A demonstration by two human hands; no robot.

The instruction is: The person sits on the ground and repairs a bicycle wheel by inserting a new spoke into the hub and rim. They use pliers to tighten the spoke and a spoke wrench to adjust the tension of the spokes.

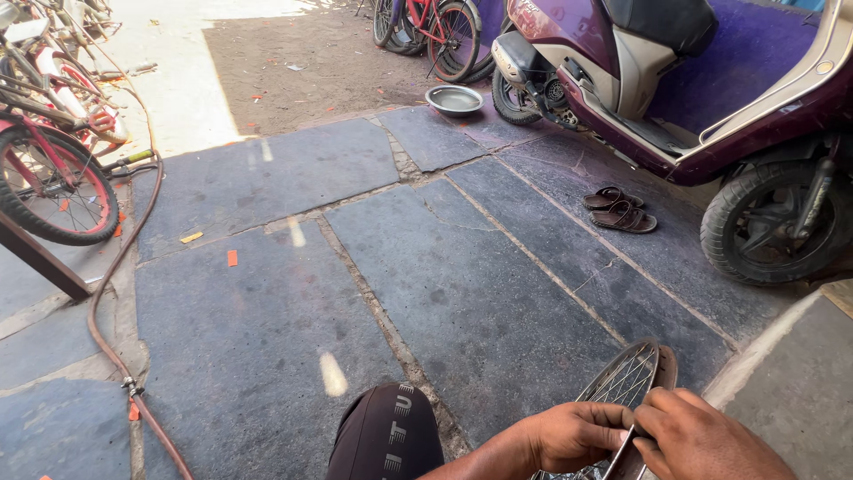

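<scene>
Stone paving (pixel 498 293), both hands (left hand (pixel 573 434), right hand (pixel 702 440)) gripping spoked wheel rim (pixel 626 378)

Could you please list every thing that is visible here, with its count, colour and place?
scooter: 1, maroon, top right
sandals: 1 pair, brown, beside scooter
bowl: 1, metal, top centre
bicycles: several, red, left and top
hose: 1, reddish brown, left floor
floor: grey stone slabs
rim: 1, spoked metal, bottom right, held by both hands
knee: 1, dark trousers, bottom centre
left hand: on rim
right hand: on rim
</scene>
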